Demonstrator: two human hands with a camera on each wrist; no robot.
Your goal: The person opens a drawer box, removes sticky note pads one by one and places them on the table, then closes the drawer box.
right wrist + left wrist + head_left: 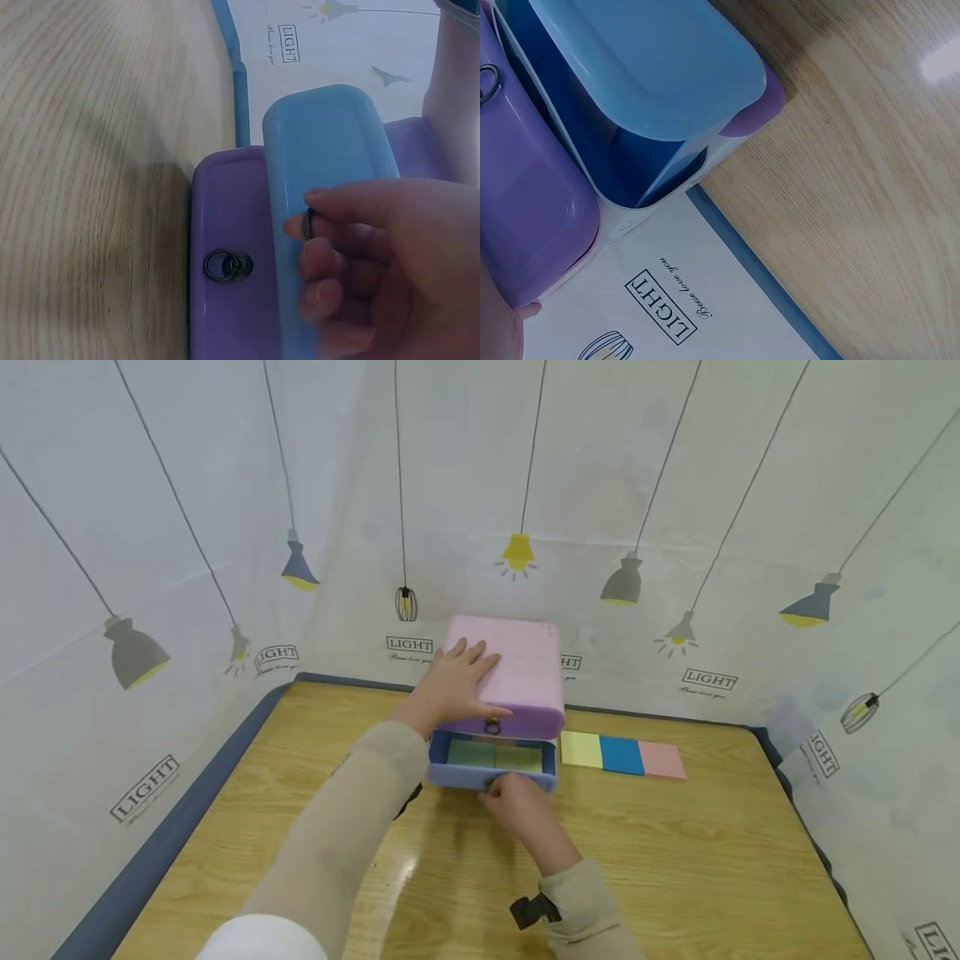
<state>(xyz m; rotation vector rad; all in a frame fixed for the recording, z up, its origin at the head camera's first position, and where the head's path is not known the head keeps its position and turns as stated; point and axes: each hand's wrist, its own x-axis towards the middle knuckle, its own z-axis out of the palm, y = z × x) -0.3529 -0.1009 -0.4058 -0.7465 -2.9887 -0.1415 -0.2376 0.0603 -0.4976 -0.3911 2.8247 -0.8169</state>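
Note:
A small drawer cabinet (517, 652) with a pink top stands at the back of the table. Its blue drawer (450, 774) is pulled out, and green sticky notes (471, 752) and yellowish sticky notes (519, 759) lie inside. My left hand (453, 685) rests on the cabinet top with fingers spread. With thumb and fingers, my right hand (390, 255) pinches the dark ring pull (308, 223) on the blue drawer front. A purple upper drawer (532, 172) and a purple lower drawer (232, 315) are pushed in. The lower one has its own ring pull (219, 265).
To the right of the cabinet lie a yellow sticky-note pad (581, 750), a blue pad (622, 755) and a pink pad (662, 760) in a row. Behind the wooden table (712, 860) hangs a wall covering (465, 468) printed with lamps.

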